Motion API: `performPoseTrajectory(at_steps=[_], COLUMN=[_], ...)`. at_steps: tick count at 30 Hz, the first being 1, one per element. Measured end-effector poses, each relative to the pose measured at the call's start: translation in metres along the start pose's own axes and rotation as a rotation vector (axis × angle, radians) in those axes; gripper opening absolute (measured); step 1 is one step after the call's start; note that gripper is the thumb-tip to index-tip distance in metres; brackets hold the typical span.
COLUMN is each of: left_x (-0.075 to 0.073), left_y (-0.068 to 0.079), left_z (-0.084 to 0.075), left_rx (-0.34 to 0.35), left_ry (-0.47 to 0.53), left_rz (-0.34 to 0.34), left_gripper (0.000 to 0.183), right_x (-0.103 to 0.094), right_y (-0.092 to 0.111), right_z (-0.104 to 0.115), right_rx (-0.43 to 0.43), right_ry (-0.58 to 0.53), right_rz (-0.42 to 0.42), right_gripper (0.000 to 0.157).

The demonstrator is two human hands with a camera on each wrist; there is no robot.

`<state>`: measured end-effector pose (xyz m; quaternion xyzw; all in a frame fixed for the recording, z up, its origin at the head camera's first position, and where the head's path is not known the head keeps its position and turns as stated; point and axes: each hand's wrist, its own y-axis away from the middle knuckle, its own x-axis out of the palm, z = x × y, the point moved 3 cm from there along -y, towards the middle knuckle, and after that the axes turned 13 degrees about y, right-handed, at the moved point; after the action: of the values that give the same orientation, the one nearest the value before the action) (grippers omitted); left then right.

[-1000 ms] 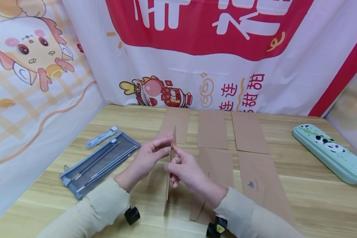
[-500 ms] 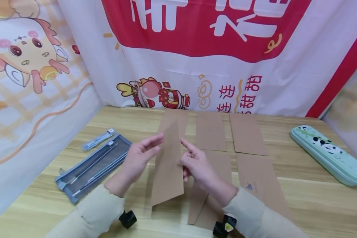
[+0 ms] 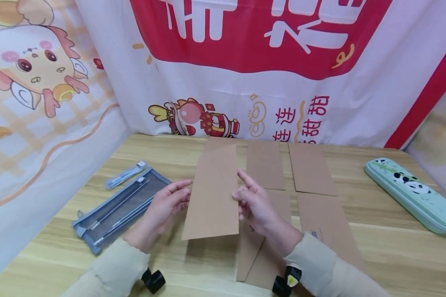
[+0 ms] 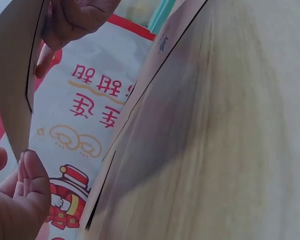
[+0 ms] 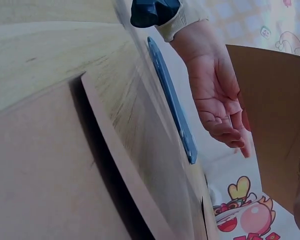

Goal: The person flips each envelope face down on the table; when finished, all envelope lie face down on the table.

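A flat rectangular brown kraft-paper card (image 3: 213,198) is raised off the table, its broad plain face tilted toward the head camera. My right hand (image 3: 260,208) pinches its right edge, thumb in front, index finger stretched up along the edge and the other fingers curled behind. At the left edge, my left hand (image 3: 167,206) has its loosely bent fingertips right against the card. The left wrist view shows the card (image 4: 12,75) nearly edge-on, with a dark line down its side. In the right wrist view, the left hand (image 5: 212,90) appears relaxed, partly hidden behind the card.
Several similar brown cards (image 3: 265,165) lie in rows to the right and behind; some overlap, and one bears small blue print. A blue mesh pencil pouch (image 3: 122,210) and a slim clear packet (image 3: 125,175) lie left. A mint panda-patterned pencil case (image 3: 412,194) lies right; a printed cloth backdrop (image 3: 226,90) stands behind.
The card has turned from edge-on to showing its broad face, its lower end lifting. The left hand has moved left and toward the body with its edge; the right has shifted right.
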<state>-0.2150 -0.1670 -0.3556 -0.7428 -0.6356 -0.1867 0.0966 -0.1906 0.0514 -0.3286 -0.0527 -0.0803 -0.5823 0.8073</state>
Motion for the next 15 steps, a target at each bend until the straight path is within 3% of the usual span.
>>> performPoseTrajectory(at_steps=[9, 15], left_x=[0.0080, 0.0018], left_y=[-0.0061, -0.0027], left_z=[0.0033, 0.0003], left_rx=[0.013, -0.008], left_ry=[0.014, -0.060], left_rz=[0.004, -0.006], left_gripper=[0.045, 0.046], right_x=[-0.0018, -0.0055], right_y=[-0.0015, -0.0039], right_z=[-0.0051, -0.0081], right_rx=[0.035, 0.110], right_ry=[0.031, 0.243], right_rz=[0.019, 0.061], right_gripper=[0.080, 0.084])
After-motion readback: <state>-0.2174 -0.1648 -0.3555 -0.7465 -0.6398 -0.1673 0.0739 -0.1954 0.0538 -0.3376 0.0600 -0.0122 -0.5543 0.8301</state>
